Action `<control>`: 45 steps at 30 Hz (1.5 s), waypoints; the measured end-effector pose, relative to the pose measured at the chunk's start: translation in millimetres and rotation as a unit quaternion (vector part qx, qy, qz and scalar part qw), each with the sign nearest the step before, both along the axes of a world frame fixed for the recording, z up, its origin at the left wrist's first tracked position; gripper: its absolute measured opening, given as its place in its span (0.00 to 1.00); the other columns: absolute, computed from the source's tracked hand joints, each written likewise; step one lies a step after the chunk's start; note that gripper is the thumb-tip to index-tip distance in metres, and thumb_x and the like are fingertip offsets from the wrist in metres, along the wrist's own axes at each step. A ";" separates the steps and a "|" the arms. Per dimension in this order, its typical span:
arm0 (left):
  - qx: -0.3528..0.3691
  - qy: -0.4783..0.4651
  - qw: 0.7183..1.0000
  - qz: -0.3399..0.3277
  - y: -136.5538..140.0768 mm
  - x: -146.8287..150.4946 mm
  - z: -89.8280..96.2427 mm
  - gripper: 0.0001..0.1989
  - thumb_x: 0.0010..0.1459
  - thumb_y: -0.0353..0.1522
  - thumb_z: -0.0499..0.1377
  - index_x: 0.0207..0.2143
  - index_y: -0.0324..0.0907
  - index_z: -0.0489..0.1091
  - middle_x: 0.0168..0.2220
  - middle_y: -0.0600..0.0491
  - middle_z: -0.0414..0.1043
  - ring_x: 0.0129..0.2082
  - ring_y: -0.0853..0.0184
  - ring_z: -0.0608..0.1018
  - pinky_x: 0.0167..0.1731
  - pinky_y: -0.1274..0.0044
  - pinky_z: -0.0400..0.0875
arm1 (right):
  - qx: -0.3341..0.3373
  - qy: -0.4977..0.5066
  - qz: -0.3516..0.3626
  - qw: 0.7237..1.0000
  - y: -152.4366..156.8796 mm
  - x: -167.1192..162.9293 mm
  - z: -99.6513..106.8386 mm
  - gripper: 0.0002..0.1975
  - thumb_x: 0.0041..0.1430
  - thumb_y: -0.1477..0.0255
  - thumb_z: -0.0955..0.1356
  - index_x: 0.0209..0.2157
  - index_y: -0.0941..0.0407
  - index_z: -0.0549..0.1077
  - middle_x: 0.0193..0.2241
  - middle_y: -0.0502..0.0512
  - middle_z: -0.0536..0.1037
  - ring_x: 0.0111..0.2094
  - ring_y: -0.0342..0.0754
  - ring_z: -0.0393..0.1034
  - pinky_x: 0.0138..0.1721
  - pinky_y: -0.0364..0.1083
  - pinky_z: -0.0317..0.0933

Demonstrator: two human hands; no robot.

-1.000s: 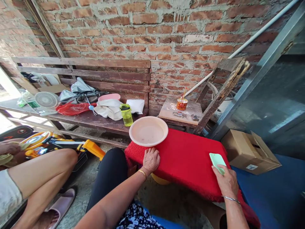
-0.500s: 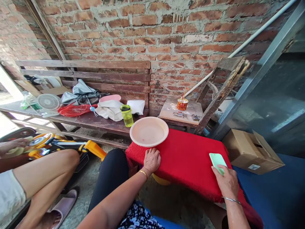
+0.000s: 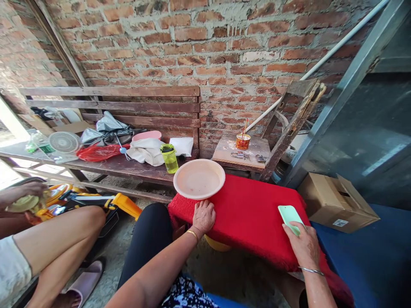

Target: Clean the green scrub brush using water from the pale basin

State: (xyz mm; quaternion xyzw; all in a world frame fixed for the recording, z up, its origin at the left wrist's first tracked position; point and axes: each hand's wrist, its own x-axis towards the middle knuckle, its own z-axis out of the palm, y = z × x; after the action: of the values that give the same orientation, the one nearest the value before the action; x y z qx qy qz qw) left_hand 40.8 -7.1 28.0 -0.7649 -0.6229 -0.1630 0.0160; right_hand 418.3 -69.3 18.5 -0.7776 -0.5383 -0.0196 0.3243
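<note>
My right hand point(image 3: 303, 244) is closed round the lower end of a mint-green phone point(image 3: 290, 215), thumb on one side and fingers on the other. The phone is at the right part of a table spread with a fuzzy red cloth point(image 3: 250, 214). My left hand point(image 3: 204, 217) lies on the cloth's near edge, fingers laid down and holding nothing. Just beyond its fingertips stands a pale pink basin point(image 3: 199, 179) at the table's left end, with what looks like water in it.
Behind stands a wooden bench point(image 3: 128, 167) with a green bottle point(image 3: 169, 158), a fan point(image 3: 64, 142) and a red bag point(image 3: 99, 152). A chair point(image 3: 224, 149) bears a cup with sticks point(image 3: 243, 141) and padlocks. A cardboard box point(image 3: 335, 203) is at right. Another person's leg point(image 3: 64, 231) is at left.
My view has shifted slightly. The phone in my right hand has moved a little left; my left hand stays on the cloth. The other person's hand at the left has moved a bit.
</note>
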 end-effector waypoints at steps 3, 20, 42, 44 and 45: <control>0.000 0.002 1.000 0.001 -0.3 0.1 1.2 0.07 0.64 0.31 0.54 0.39 0.45 0.72 0.43 0.49 0.72 0.48 0.57 0.71 0.49 0.65 0.62 | -0.029 0.017 0.012 0.999 -3.0 -1.0 0.3 0.30 0.55 0.43 0.59 0.38 0.52 0.78 0.31 0.57 0.67 0.39 0.58 0.65 0.43 0.53 0.62; 0.006 0.004 1.000 0.000 0.8 -1.7 -4.6 0.08 0.65 0.30 0.53 0.39 0.46 0.72 0.43 0.48 0.73 0.48 0.58 0.71 0.50 0.65 0.61 | -0.051 0.048 0.016 0.997 -3.9 -2.8 2.1 0.31 0.53 0.42 0.59 0.38 0.52 0.77 0.31 0.57 0.68 0.38 0.57 0.65 0.42 0.53 0.62; -0.001 0.003 1.000 -0.003 -1.8 -0.5 1.1 0.07 0.65 0.30 0.54 0.39 0.45 0.72 0.43 0.49 0.74 0.48 0.58 0.72 0.49 0.65 0.62 | -0.044 -0.001 -0.014 0.999 -3.8 -9.4 5.4 0.37 0.55 0.40 0.55 0.41 0.55 0.77 0.30 0.59 0.68 0.40 0.59 0.64 0.39 0.53 0.59; 0.001 0.003 1.000 -0.003 -1.9 -0.3 0.7 0.07 0.65 0.30 0.54 0.38 0.45 0.72 0.43 0.49 0.74 0.48 0.58 0.72 0.49 0.65 0.62 | -0.044 -0.003 -0.016 0.999 -4.2 -10.5 5.8 0.37 0.55 0.40 0.55 0.41 0.55 0.77 0.29 0.59 0.68 0.40 0.59 0.63 0.38 0.53 0.59; 0.002 0.001 1.000 -0.004 -1.9 -0.3 0.5 0.06 0.65 0.30 0.55 0.38 0.45 0.72 0.43 0.49 0.74 0.48 0.58 0.72 0.49 0.65 0.62 | -0.045 -0.005 -0.017 0.999 -4.4 -10.9 5.9 0.36 0.55 0.40 0.55 0.41 0.54 0.77 0.29 0.59 0.68 0.40 0.59 0.63 0.38 0.52 0.59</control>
State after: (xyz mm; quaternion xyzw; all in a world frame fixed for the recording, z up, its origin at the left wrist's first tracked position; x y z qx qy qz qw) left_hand 40.5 -9.0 28.6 -0.7676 -0.6193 -0.1639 0.0176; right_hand 407.4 -73.7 24.3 -0.8006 -0.5267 -0.0043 0.2857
